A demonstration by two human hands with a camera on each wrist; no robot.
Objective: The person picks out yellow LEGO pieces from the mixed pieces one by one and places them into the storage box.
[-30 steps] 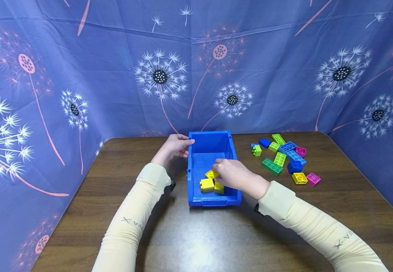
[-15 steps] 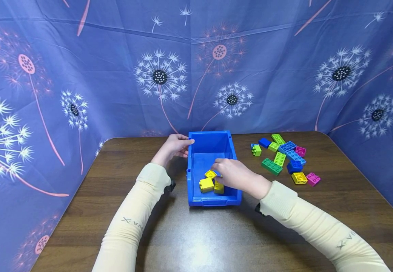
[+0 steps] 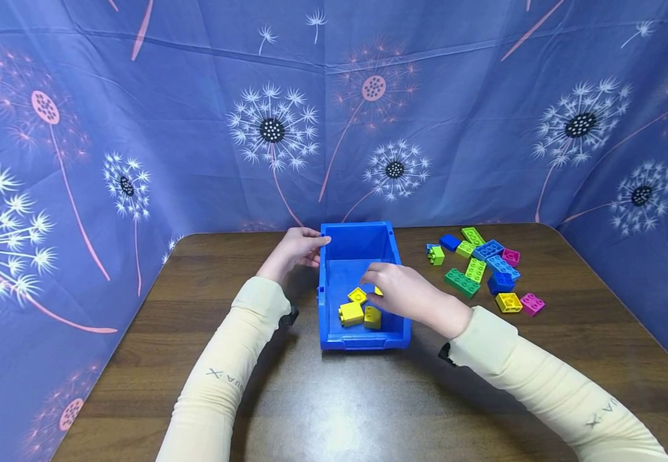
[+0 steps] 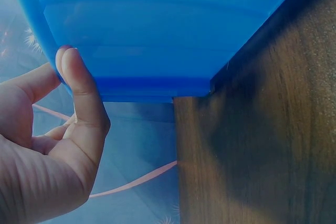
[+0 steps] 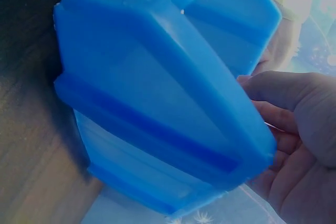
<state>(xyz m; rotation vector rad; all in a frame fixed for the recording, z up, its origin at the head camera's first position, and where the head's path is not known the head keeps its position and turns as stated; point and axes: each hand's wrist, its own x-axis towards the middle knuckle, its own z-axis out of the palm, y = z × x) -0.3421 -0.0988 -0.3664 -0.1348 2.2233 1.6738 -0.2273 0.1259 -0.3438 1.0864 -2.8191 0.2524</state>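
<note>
A blue plastic storage bin [image 3: 362, 344] stands on the table. My left hand [image 3: 297, 249] grips its far left edge, thumb on the rim; the left wrist view shows the thumb and fingers pinching the wall of the bin. My right hand [image 3: 400, 289] is over the bin's right side, fingers bent down inside. A bit of a yellow toy brick [image 3: 378, 290] shows between its thumb and fingers. Below lie a two-stud yellow brick [image 3: 351, 314], another upright yellow brick [image 3: 372, 317] and a flatter yellow brick [image 3: 358, 295]. In the right wrist view the bin wall hides the fingertips.
Right of the bin lies a loose group of toy bricks, among them a dark green brick [image 3: 462, 283], a yellow brick [image 3: 509, 303], a pink brick [image 3: 532, 305] and several blue and lime ones. A patterned blue cloth [image 3: 334, 160] hangs behind the wooden table [image 3: 334, 404].
My right hand has lifted slightly and shifted a little to the right with the yellow brick at its fingertips, uncovering more of the yellow bricks below. The left hand keeps its hold.
</note>
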